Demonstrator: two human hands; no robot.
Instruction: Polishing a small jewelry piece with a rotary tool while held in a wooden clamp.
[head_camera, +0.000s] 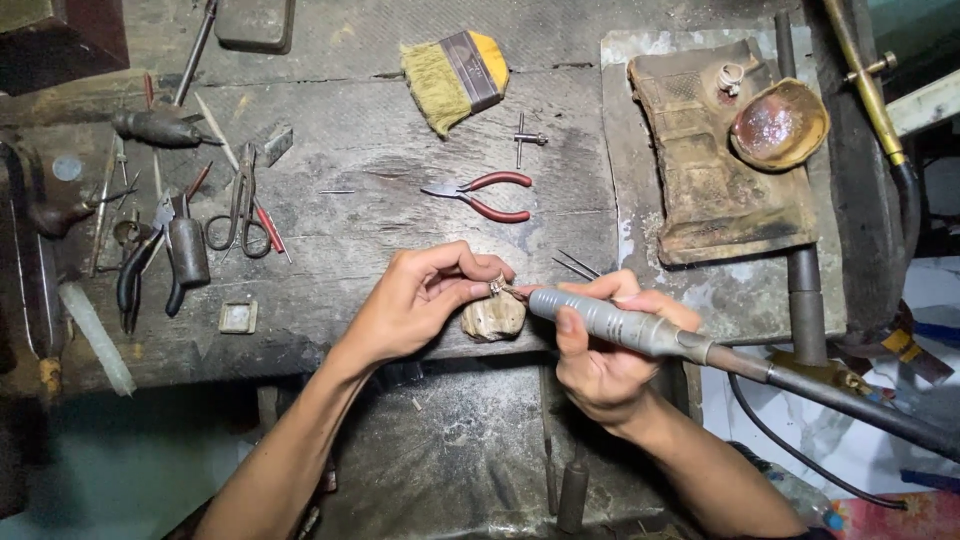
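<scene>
The scarred dark bench (380, 190) fills the view, and at its right end lies a grey slab with a scorched brown block (715, 170) on it, a shallow reddish dish (780, 125) perched at that block's far right corner beside a small pale ring-like piece (731, 78). Near the far edge sits a yellow-bristled brush (452, 78); toward the middle, red-handled pliers (485, 196); along the left edge, a scatter of scissors (240, 205), dark-handled tools and picks, with a small square frame (238, 317) just inside the near edge. Now to the action at the near edge: the right hand (600, 350) is wrapped around a grey rotary handpiece (615, 322), its dark hose trailing off to the right, the tip meeting a tiny bright metal piece (496, 286). The left hand (420, 300) pinches that piece tight between thumb and fingertips, braced over a worn wooden peg (494, 316) jutting from the bench's front edge. That piece looks light, stiff and slick, easy to flick away under a spinning tip, so the pinch on its sides, steadied against the peg, seems the sensible hold; its exact shape is too small to tell. No packages, labels or signs show anywhere on the bench.
</scene>
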